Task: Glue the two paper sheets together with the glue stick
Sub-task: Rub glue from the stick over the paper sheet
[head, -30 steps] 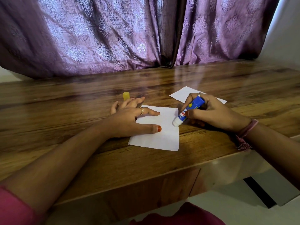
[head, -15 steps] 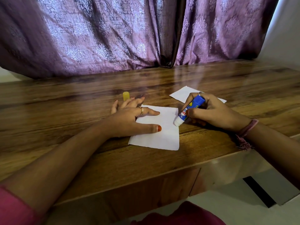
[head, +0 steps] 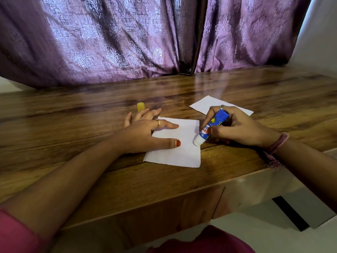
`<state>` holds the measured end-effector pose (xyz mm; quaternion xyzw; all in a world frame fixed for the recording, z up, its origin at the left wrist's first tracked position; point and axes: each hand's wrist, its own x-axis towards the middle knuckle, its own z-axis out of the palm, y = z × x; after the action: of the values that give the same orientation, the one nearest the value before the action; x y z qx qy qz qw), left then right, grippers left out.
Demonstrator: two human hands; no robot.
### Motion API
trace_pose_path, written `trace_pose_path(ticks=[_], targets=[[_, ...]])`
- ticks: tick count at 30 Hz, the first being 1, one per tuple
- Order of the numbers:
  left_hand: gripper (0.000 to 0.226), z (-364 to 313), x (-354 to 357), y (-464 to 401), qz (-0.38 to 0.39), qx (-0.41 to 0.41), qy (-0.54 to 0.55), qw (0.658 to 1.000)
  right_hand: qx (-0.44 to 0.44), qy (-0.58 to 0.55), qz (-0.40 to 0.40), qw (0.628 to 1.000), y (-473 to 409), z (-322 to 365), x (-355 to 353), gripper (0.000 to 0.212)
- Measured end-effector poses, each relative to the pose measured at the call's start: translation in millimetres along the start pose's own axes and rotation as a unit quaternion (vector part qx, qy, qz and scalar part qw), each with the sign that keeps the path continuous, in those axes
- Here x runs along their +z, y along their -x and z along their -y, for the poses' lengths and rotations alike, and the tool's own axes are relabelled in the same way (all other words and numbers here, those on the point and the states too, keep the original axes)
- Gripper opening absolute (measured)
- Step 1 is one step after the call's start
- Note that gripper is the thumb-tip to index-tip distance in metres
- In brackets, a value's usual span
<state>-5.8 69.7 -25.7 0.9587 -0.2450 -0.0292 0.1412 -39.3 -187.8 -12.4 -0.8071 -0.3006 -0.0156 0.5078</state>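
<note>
1. Near sheet (head: 179, 143): white paper lying flat on the wooden bench (head: 255, 88), close to its front edge. I see it held down by my left hand and touched at its right edge by the glue stick.
2. Left hand (head: 145, 132): palm down over the sheet's left part. Its fingers (head: 169, 126) are straight and spread wide; the index finger and the thumb press on the paper, while the other fingers reach past the sheet's far left corner onto the bench. A ring sits on one finger.
3. Glue stick (head: 211, 127): blue tube with a printed label, tilted, its white tip down and meeting the near sheet at the right edge, about midway along it.
4. Right hand (head: 237, 128): fingers and thumb curled round the tube, gripping it. A ring shows on one finger and a pink band (head: 277, 143) on the wrist.
5. Far sheet (head: 206, 105): second white paper, flat on the bench behind my right hand, which hides part of it. It lies apart from the near sheet.
6. Yellow cap (head: 140, 107): the only container-like item; it stands upright on the bench just beyond the left fingertips. I cannot tell whether anything is inside.
7. Purple curtain (head: 127, 37): hangs behind the bench's far edge.
</note>
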Motion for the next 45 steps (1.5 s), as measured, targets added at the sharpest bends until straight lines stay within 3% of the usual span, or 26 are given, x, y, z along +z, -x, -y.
trace_pose_path(ticks=[12, 16, 19, 24, 33, 40, 45], targets=[[0.065, 0, 0, 0, -0.002, -0.001, -0.004, 1.0, 0.016, -0.011, 0.006, 1.0, 5, 8, 5, 0.008], [0.063, 0, 0, 2, 0.0, 0.003, -0.004, 1.0, 0.052, -0.133, -0.087, 0.986, 15, 7, 9, 0.01], [0.061, 0, 0, 2, 0.003, 0.006, -0.003, 1.0, 0.08, -0.193, -0.113, 0.971, 27, 10, 11, 0.006], [0.061, 0, 0, 4, 0.005, 0.007, 0.005, 1.0, 0.096, -0.151, -0.141, 0.974, 29, 13, 14, 0.013], [0.065, -2, 0, 4, 0.004, 0.006, 0.003, 1.0, 0.09, -0.045, -0.113, 0.989, 28, 17, 19, 0.007], [0.063, -1, 0, 3, 0.001, 0.002, 0.005, 1.0, 0.07, -0.009, -0.067, 0.995, 30, 18, 18, 0.009], [0.062, -1, 0, 4, 0.004, -0.001, 0.007, 1.0, 0.076, -0.019, -0.092, 0.993, 28, 15, 16, 0.003]])
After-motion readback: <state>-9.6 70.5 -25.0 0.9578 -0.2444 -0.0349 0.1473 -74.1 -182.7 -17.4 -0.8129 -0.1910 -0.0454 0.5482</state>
